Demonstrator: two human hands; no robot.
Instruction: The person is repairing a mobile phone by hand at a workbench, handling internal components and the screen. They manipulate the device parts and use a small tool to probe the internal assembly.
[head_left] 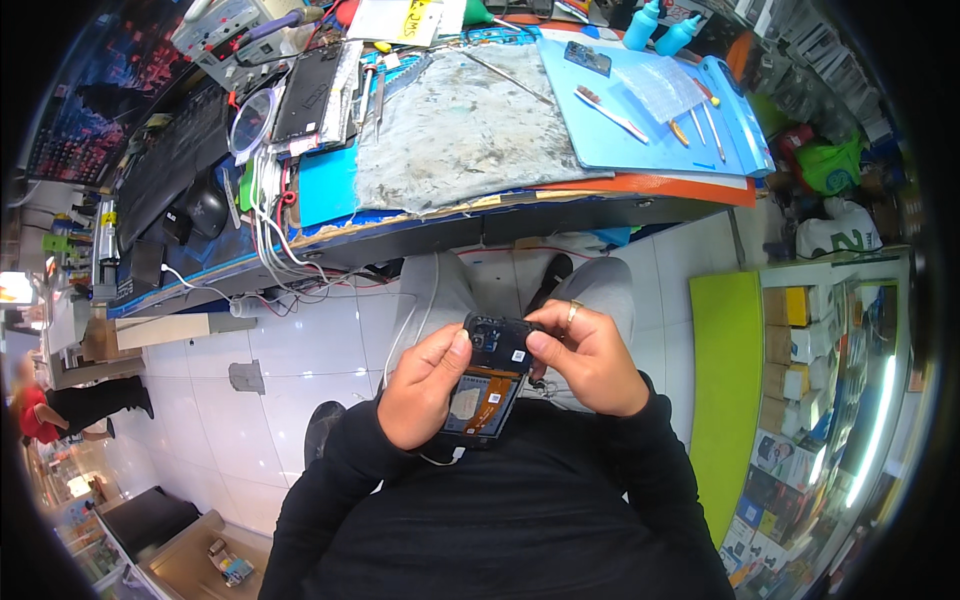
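A dark disassembled phone [478, 405] lies over my lap, its battery and orange ribbon exposed. A black panel with the camera openings [497, 348] covers its upper part. My left hand [420, 385] grips the left side, thumb on the panel's left edge. My right hand [590, 365] pinches the panel's right edge between thumb and fingers. A white cable plug [456, 455] sits at the phone's lower end, against my black top.
The workbench [450, 225] ahead holds a grey stained mat [450, 130], a blue mat [600, 145] with brushes and bottles, tools and cables. A glass display cabinet [820, 420] stands right. A person [45, 415] is at far left. A bin [210, 550] sits lower left.
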